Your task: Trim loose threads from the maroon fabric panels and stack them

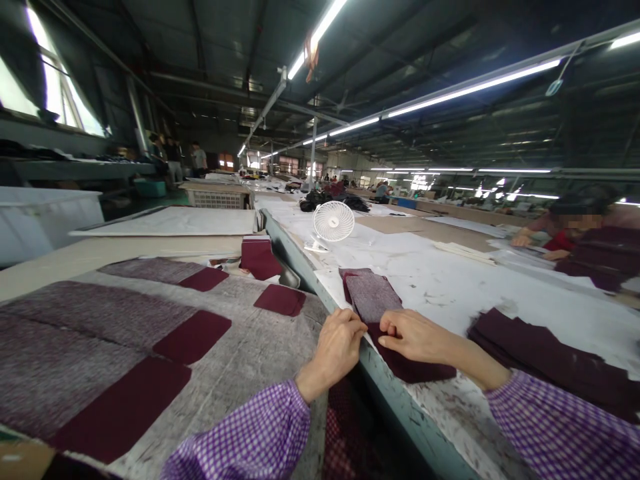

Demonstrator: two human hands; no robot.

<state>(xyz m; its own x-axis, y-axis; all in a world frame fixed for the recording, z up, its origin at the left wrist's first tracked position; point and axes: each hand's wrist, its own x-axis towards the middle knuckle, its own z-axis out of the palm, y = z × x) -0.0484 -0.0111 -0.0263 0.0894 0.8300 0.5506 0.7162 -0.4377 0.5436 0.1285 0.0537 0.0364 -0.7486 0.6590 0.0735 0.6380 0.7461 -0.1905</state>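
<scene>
My left hand (340, 343) is at the blue-green table edge, thumb and fingers pinched together at the left edge of a dark maroon fabric piece (420, 369). Over that same piece hovers my right hand (415, 335), its fingers curled and a small gap showing between thumb and index tip. Just beyond both hands, a speckled grey-maroon fabric piece (374, 293) lies on other maroon pieces, partly overlapping. Farther right rests a stack of dark maroon fabric pieces (545, 353). Whether the right fingertips touch the cloth is hard to make out.
A lower surface at left holds speckled fabric panels (95, 307) and maroon pieces (123, 410). A small white fan (333, 221) stands on the paper-covered table (450, 283). Across it, a co-worker's hand (524, 237) shows beside dark fabric. A white bin (47, 220) stands far left.
</scene>
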